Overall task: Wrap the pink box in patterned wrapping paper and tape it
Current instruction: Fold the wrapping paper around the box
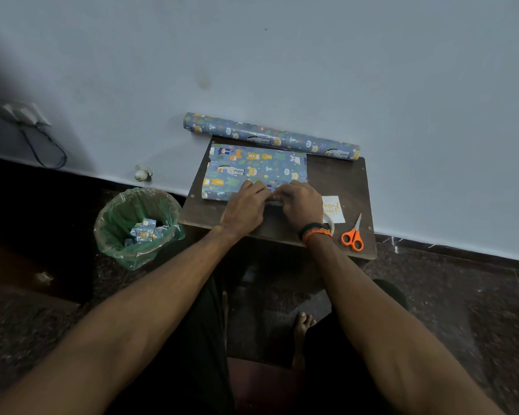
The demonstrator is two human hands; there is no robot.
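Wrapped package (256,172): flat, rectangular, fully covered in blue patterned paper printed with orange bears, white animals and green leaves; pink box itself not visible under the paper. Located on the far-left half of the desk (342,181), long side parallel to the wall. Near edge of the paper folded along the front, running under both hands.

Paper roll (271,136): same pattern, lying at 12 o'clock from the package, against the wall, just beyond the desk's far edge, slightly slanted down to the right.

Desk edges: package left side close to the desk's left edge; bare wood open at 3 o'clock from the package and along the near edge. White card (333,208) with gold lettering at 3 o'clock from the hands. Clear tape ring (330,223) partly hidden behind the right wrist. Orange scissors (354,235) at 4 o'clock, near the front-right corner, blades pointing away. Green-lined bin (138,226) holding paper scraps on the floor at 9 o'clock from the desk, just beside it.

Left hand (244,206): palm down, fingers curled forward onto the package's near edge. Right hand (300,205): palm down, fingers bent inward toward the left hand, wristbands (316,230) on the wrist. Fingertips of both hands meeting at the folded edge, pinching a small grey strip there; exact grip contact hidden. Both forearms extended straight from the lower corners.
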